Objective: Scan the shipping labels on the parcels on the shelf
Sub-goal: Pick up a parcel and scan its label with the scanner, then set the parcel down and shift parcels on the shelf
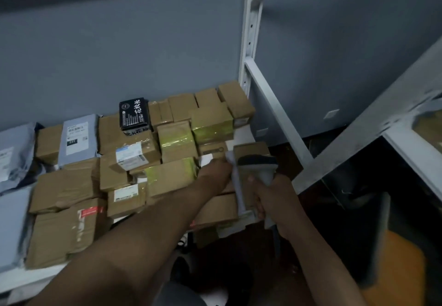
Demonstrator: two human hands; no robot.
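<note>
Right hand (270,195) grips the scanner (257,169) by its handle, fingers and thumb curled round it. Scanner is upright, at the shelf's (35,279) right end. Handle's long axis runs roughly vertical in frame; grey head with dark top sits above the hand and points up-frame, toward the back wall and the box (251,149) just beyond it. Which label the head aims at cannot be told.

Left hand (215,169) reaches across from lower left, resting on the parcels beside the scanner. Its fingers touch a white label (207,158) and a pale flat piece (235,181) between the 2 hands; blur hides whether they pinch it or just press it, so its grip cannot be told.

Parcels fill the shelf: brown boxes, several with yellow-green tape (175,141), grey mailers (77,138) at left, 1 black box (135,114) with white characters near the back. A box with a blue-white label (130,156) lies mid-pile, tilted.

White upright post (248,30) stands at the shelf's right rear corner.
</note>
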